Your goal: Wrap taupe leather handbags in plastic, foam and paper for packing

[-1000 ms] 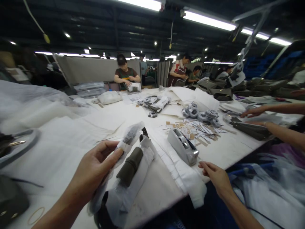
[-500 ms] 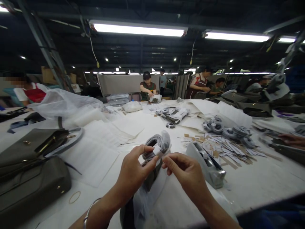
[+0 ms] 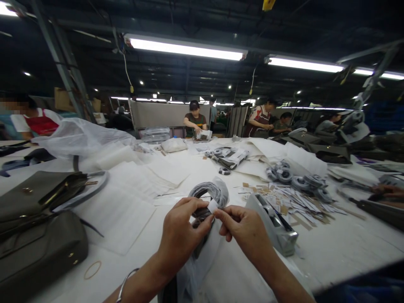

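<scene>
While the left hand (image 3: 181, 227) grips a wrapped coil (image 3: 221, 194), the right hand (image 3: 248, 227) pinches at its white band (image 3: 212, 206)

So on my feed, the coil's front and centre over the table (image 3: 331, 248), just left of the grey tape dispenser (image 3: 264, 219). I've got the left thumb and fingers clamped on it right beside the band. Right thumb and forefinger are pressed together at the band's lower edge; whether anything's between those tips is too small for me to tell. Something dark in white wrapping (image 3: 213, 244) pokes out underneath, mostly hidden by the hands.

Past the dispenser I can see a messy spread of paper tags (image 3: 293, 202), with more coils (image 3: 304, 183) bunched just behind. Over on my left: a dark bag (image 3: 41, 240) with gold-coloured fittings, next to some white sheets (image 3: 126, 214). Someone in a dark cap (image 3: 194, 105) is working across the table.
</scene>
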`<state>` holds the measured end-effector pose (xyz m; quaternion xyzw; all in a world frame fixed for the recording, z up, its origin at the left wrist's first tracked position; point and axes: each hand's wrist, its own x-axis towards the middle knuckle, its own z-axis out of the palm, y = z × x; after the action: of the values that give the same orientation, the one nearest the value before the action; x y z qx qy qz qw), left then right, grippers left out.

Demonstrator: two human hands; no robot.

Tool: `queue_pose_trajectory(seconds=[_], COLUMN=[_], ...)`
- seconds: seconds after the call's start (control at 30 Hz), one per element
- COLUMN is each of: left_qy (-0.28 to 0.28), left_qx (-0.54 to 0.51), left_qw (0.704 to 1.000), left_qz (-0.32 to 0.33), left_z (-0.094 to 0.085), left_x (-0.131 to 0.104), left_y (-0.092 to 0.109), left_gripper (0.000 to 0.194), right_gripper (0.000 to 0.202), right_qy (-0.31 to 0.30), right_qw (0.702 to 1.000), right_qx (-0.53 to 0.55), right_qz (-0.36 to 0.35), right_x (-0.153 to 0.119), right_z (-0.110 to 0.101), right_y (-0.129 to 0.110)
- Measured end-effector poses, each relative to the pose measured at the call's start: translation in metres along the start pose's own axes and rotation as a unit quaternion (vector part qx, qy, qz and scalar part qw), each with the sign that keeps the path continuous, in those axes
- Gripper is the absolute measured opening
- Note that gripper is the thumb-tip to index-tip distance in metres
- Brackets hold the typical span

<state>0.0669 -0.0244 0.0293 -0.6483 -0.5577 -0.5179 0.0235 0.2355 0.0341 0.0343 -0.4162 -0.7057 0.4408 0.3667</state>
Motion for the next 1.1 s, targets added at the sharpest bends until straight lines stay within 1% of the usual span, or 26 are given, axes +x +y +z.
queue_pose_trajectory(seconds=[0.13, 0.27, 0.4, 0.5, 0.57, 0.63, 0.7, 0.77, 0.87, 0.93, 1.03, 1.1], left_qy=[-0.006, -0.004, -0.001, 0.001, 0.002, 0.002, -0.002, -0.008, -0.019, -0.037, -0.068, -0.082], left_qx=[0.014, 0.025, 0.028, 0.033, 0.034, 0.031, 0.022, 0.008, -0.013, -0.028, -0.047, -0.059], left_qw=[1.0, 1.0, 1.0, 0.999, 0.999, 0.999, 1.0, 1.0, 0.999, 0.996, 0.989, 0.985], left_qz=[0.004, 0.012, 0.011, 0.019, 0.024, 0.026, 0.021, 0.003, -0.042, -0.077, -0.12, -0.138], left_z=[0.001, 0.003, 0.004, 0.004, 0.003, 0.003, 0.003, 0.001, -0.002, -0.004, -0.007, -0.009], left_x=[-0.001, -0.003, -0.003, -0.003, -0.003, -0.004, -0.005, -0.004, -0.003, -0.001, 0.001, 0.002], left_y=[0.001, 0.001, 0.001, 0.001, 0.002, 0.002, 0.003, 0.004, 0.006, 0.007, 0.009, 0.01], left_gripper=[0.017, 0.018, 0.018, 0.018, 0.018, 0.019, 0.019, 0.019, 0.018, 0.017, 0.017, 0.017], right_gripper=[0.037, 0.034, 0.03, 0.031, 0.032, 0.034, 0.04, 0.044, 0.042, 0.041, 0.041, 0.041], right_qy=[-0.018, -0.041, -0.021, -0.016, -0.028, -0.049, -0.074, -0.092, -0.108, -0.113, -0.129, -0.148], right_qw=[1.0, 0.999, 0.998, 0.998, 0.998, 0.997, 0.992, 0.985, 0.973, 0.964, 0.953, 0.949], right_qx=[0.022, 0.025, -0.014, -0.02, 0.002, 0.05, 0.103, 0.144, 0.202, 0.24, 0.275, 0.279], right_qz=[0.011, -0.024, -0.058, -0.059, -0.052, -0.037, -0.022, -0.016, -0.018, -0.013, -0.004, -0.003], right_x=[0.001, -0.004, -0.011, -0.014, -0.013, -0.012, -0.009, -0.007, -0.005, -0.005, -0.004, -0.002], right_z=[-0.001, -0.002, -0.001, 0.001, 0.001, 0.0, -0.002, -0.004, -0.006, -0.005, -0.001, 0.001], right_y=[0.006, 0.009, 0.009, 0.009, 0.012, 0.015, 0.017, 0.016, 0.012, 0.011, 0.012, 0.013])
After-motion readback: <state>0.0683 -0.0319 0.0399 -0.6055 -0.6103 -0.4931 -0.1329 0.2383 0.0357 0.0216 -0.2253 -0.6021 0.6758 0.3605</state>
